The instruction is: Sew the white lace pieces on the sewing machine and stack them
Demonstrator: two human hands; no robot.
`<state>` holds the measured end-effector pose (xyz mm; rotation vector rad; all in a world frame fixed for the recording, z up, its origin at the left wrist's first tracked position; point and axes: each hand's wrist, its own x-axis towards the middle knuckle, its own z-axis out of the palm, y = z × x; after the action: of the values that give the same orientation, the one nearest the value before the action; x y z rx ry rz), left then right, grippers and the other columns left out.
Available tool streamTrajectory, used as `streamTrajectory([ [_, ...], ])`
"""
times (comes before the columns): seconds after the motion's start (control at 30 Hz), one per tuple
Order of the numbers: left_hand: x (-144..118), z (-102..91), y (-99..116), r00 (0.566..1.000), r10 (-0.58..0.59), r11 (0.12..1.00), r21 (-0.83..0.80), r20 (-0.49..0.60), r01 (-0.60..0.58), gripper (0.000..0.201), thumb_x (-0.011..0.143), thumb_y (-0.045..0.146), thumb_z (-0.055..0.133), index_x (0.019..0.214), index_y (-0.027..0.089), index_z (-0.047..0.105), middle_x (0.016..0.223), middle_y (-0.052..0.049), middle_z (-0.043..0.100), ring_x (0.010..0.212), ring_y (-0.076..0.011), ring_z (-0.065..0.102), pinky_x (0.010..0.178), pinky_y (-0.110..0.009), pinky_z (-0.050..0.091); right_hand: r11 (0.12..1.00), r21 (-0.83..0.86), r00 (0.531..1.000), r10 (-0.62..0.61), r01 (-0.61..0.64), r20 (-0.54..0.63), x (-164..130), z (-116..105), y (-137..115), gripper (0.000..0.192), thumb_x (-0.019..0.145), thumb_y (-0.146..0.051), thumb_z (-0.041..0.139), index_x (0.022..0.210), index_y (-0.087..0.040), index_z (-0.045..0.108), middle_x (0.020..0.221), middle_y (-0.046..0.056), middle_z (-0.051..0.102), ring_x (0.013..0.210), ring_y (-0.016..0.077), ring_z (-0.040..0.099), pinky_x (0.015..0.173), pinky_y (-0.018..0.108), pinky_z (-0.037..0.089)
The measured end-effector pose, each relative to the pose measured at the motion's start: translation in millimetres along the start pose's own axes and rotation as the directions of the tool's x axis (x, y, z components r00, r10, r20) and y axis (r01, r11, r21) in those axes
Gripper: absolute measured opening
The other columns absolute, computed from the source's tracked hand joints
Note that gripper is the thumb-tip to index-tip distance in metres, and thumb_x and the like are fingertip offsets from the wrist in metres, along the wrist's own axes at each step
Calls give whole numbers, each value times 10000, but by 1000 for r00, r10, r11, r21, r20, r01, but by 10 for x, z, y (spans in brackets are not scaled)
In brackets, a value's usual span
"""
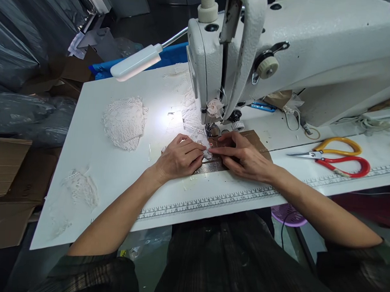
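Note:
My left hand point(183, 156) lies palm down just in front of the sewing machine's needle area, its curled fingers closed on the edge of a white lace piece point(193, 122). The lace runs from those fingers back toward the presser foot point(211, 130). From the other side comes my right hand point(241, 156), its index finger stretched out to touch the lace edge beside the left fingertips. Its thumb and other fingers stand apart over a brown board point(256, 144) and the metal plate point(208, 167). What lies under both palms is hidden.
The white sewing machine point(296, 51) fills the upper right, with a lamp point(137, 62) beside it. A lace bundle point(125, 122) and a smaller lace scrap point(81, 187) lie left. Scissors point(338, 156) with orange and red handles rest right. A printed ruler point(208, 202) follows the table's front edge.

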<state>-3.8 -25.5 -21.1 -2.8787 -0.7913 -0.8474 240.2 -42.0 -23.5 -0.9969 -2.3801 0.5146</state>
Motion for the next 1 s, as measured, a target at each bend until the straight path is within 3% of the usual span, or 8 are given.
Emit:
streamTrajectory([
  [0.27,5,-56,-11,996,-88,991,95,-26,90,128,907,299,610,955,202,678,998,-55,765,855,-219,682,851,-450,432,990,-142,999,-10,16,45,-2,41,-46,388,931,-192,503,1236,-307,713,1176,127,580,1128,287,531,937,509,479],
  [0.5,-5,-45,-43,987,-109,981,173,114,88,316,967,328,528,1229,179,625,1309,-124,662,961,-276,629,853,-477,391,988,-148,999,-29,34,37,-14,54,-40,396,932,-176,496,1260,-272,696,1203,139,569,1159,290,510,949,507,459],
  [1.0,86,2,-141,980,-130,985,130,149,111,308,977,261,501,1223,189,671,1317,-94,662,948,-275,613,812,-468,434,987,-160,1000,7,-3,24,12,88,-33,398,928,-183,494,1262,-286,685,1209,123,564,1141,285,503,969,500,454],
])
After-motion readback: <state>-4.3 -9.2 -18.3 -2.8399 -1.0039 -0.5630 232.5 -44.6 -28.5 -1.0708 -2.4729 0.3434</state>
